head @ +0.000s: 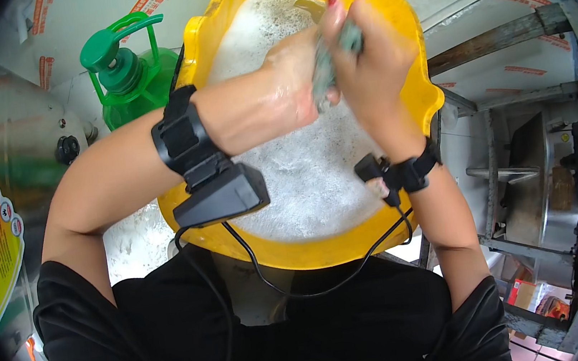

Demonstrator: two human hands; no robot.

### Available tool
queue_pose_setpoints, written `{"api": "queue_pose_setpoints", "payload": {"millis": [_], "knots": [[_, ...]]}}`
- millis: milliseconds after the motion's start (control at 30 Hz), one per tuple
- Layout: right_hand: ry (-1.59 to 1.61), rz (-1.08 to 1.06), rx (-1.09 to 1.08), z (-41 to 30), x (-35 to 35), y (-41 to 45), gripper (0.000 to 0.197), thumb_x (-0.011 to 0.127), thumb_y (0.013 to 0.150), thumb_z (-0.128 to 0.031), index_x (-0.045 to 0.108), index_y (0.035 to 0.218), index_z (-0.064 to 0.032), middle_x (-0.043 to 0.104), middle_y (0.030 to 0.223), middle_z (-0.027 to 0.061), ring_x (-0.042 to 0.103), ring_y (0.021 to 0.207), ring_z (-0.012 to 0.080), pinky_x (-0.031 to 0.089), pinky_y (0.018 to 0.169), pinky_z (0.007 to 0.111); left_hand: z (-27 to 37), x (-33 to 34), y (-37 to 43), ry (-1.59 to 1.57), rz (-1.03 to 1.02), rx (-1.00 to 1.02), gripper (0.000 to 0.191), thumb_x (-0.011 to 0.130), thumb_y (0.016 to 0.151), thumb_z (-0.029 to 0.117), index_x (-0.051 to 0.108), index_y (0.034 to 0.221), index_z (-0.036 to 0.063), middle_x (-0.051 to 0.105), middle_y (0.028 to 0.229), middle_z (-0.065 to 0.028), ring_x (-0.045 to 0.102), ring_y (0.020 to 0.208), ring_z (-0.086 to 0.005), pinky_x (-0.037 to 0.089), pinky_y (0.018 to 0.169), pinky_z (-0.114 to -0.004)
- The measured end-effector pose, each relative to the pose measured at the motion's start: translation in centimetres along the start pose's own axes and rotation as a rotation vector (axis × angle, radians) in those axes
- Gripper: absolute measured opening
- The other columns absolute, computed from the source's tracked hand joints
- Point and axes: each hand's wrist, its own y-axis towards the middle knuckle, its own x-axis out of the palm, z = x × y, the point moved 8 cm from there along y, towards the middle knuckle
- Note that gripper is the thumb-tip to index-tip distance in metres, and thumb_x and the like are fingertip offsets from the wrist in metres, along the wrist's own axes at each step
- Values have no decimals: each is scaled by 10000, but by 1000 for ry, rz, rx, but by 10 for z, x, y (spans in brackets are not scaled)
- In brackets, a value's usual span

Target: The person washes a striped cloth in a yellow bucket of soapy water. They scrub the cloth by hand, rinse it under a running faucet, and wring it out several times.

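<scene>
My left hand (298, 56) and my right hand (378, 58) are raised over a yellow plastic bucket (287, 254) and press together. A wet grey-green cloth (324, 76) is bunched between them, gripped by both. Motion blurs the fingers, and part of the cloth is hidden inside the fists. Below lies whitish soapy water (299, 179) with foam on its surface. Something olive-coloured (312, 7) shows at the foam's far edge, partly behind my hands. Black straps with devices sit on both wrists.
A green pump bottle (138, 74) stands left of the bucket. Further left is a metal tank or appliance with a knob (67, 149). A metal frame rack (499, 41) rises at the right. A black cable (313, 292) hangs between my wrists, across the bucket's near side.
</scene>
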Motion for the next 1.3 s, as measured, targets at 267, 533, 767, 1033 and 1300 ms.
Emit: {"api": "queue_pose_setpoints", "payload": {"millis": [267,533,767,1033,1300], "knots": [[32,63,-104,-35,-6,-10,182,584,715,-173,485,584,-94,403,426,78,437,352,210,330,350,301,16,1,-12,228,-330,248,265,462,843,398,494,861,135,519,751,16,503,549,-99,451,490,-266],[96,110,-77,-63,-15,-12,246,522,817,-238,561,704,-24,433,539,130,422,406,281,363,413,262,12,-8,-16,157,5,94,178,435,859,252,496,800,95,495,723,-7,431,507,-100,361,391,-250],[567,-599,786,99,42,-32,228,656,704,-297,615,773,-84,527,554,9,486,410,130,374,379,222,-23,-6,-19,317,-117,-189,207,355,894,270,460,956,103,442,694,8,379,494,-73,276,349,-192],[1231,-434,1171,99,24,-49,211,569,810,-243,576,915,-60,573,692,0,537,584,65,460,574,195,19,-9,-24,811,-171,100,242,487,842,277,463,1009,103,471,715,-3,372,471,-52,239,341,-162],[217,-146,-70,-33,-7,3,117,567,684,-156,549,640,-49,540,511,88,513,399,217,428,421,322,3,-1,-25,106,-3,-14,250,364,874,322,472,787,114,483,669,6,394,487,-83,254,343,-216]]}}
